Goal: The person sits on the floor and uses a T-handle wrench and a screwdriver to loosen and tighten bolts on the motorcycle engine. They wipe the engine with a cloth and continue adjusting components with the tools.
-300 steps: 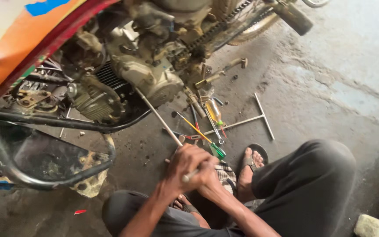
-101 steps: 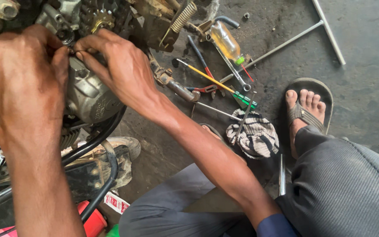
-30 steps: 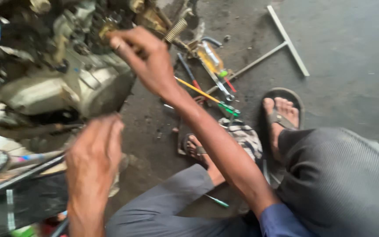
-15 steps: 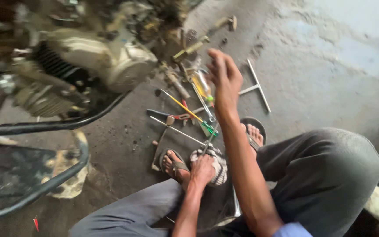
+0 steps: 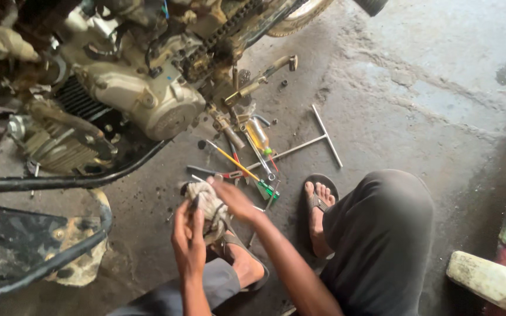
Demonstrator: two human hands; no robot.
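Grip first: both hands are on a dirty whitish rag (image 5: pixel 207 206) bunched up between them, low in the middle of the head view. The left hand (image 5: pixel 187 237) has its fingers curled round the rag from below, pinching it against the palm. The right hand (image 5: pixel 233 198) comes in from the other side with its fingers pressed onto the top of the cloth, so the rag is squeezed between the two.

The rag sits just above the person's left foot (image 5: pixel 242 261) in a sandal, over the stained concrete floor (image 5: pixel 417 99). The right foot (image 5: pixel 318 205), also in a sandal, is planted a bit to the side, next to a bent knee in dark grey trousers (image 5: pixel 382 234).

Just past the hands there's a scatter of tools on the floor: a yellow-handled screwdriver (image 5: pixel 233 160), a small green-handled one (image 5: pixel 267 189), and a long T-shaped wrench (image 5: pixel 317 139) lying flat. Behind those is a motorbike engine (image 5: pixel 142 99) with its drive chain (image 5: pixel 221 35) showing, greasy all over. A black frame tube (image 5: pixel 60 182) crosses the lower left. At the right edge lies a grubby white plastic can (image 5: pixel 490 284).
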